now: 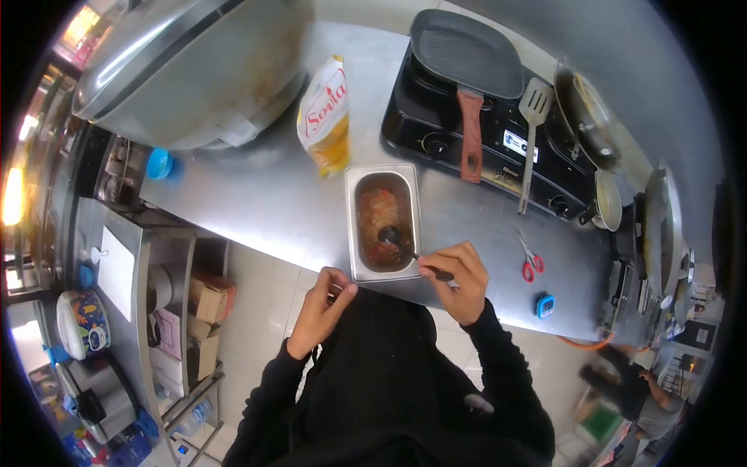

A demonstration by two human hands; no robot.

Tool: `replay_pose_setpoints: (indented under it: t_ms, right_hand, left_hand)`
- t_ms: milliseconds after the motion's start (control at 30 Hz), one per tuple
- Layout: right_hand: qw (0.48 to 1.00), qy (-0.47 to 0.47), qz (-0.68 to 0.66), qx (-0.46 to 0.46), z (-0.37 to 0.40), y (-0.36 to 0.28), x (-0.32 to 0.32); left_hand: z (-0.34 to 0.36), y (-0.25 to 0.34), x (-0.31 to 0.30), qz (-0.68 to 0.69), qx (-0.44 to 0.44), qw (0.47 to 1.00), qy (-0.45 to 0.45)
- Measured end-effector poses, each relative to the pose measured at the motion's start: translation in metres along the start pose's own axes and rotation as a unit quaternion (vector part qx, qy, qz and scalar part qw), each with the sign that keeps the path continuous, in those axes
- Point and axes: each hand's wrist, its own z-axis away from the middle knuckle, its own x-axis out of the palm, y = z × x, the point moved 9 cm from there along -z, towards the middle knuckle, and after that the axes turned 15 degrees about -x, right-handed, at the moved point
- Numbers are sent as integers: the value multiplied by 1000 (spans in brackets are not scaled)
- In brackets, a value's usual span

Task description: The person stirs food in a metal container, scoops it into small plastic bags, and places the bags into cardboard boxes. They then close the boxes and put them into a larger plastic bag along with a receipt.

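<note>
The left hand (323, 305) is curled at the near corner of a steel tray (351, 233), at 7 o'clock from its middle. Its fingertips touch the rim; whether they grip it, I cannot tell. The right hand (457, 279) is closed around the handle of a dark spoon (391, 236), at 4 o'clock from the tray. The spoon's round end sits in the red sauce (380, 214) inside the tray. The tray rests on the steel tabletop (257, 202), right at its near edge. Red scissors (530, 258) lie at 3 o'clock. A yellow oil bag (325, 117) stands at 11 o'clock. A black stove (420, 117) with a grill pan (467, 50) is at 1 o'clock.
</note>
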Motion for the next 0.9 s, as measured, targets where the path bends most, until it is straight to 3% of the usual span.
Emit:
replay_pose_setpoints:
  t_ms: [67,167,267,467,667,900]
  right_hand:
    - [998,1,-29,47,3,8,-1]
    - [996,-48,-66,31,-1,9,4]
    - [981,-187,-35,-40,-5,7,27]
    - [961,-236,6,-142,-6,9,48]
    - [936,-234,97,-243,-23,13,45]
    - [959,-149,81,-229,-41,13,26]
  left_hand:
    - [-11,-23,-1,81,-16,997,8]
    - [-23,-30,23,218,-19,972,-82]
    - [-26,-20,34,252,-4,964,-84]
    - [-30,-25,41,312,-10,949,-52]
    - [-34,-25,40,348,22,937,-30]
    - [-30,-30,41,422,11,905,-51]
